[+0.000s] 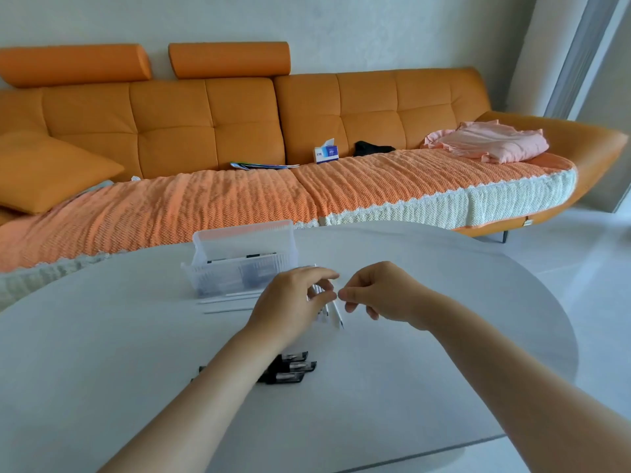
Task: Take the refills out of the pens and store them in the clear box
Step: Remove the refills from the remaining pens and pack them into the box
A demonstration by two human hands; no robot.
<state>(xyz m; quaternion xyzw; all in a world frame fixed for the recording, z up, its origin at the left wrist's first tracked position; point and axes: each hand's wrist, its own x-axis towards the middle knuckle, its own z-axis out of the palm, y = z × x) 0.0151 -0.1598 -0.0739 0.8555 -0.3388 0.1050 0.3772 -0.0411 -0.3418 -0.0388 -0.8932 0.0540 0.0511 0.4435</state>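
White rounded tabletop (426, 353) fills the lower frame, with an orange sofa behind it. Nearest, at lower centre, lies a small heap of black pen bodies (293, 367), partly hidden under the forearm; they look already stripped, though whether any keeps its refill cannot be told from here.

Just beyond them, at mid frame, the left hand (290, 303) has its fingers (321, 273) curled round a bundle of white refills (336, 313), whose tips slant down toward the tabletop. The right hand (382, 295) sits just beside it, thumb and forefinger pinched together at the top of that bundle; whether a refill is actually between them is hidden.

Left of the hands, a few loose refills (228, 302) lie flat on the tabletop, just in front of the clear box (218, 281). That box stands open at upper centre-left and holds some dark-marked items, too blurred to name.

By my reading the pulling-out is largely done. What remains is the storing: the gathered bundle and the loose refills must go into the box.

Farthest back, the sofa (205, 131) carries a tissue pack and folded pink cloth.
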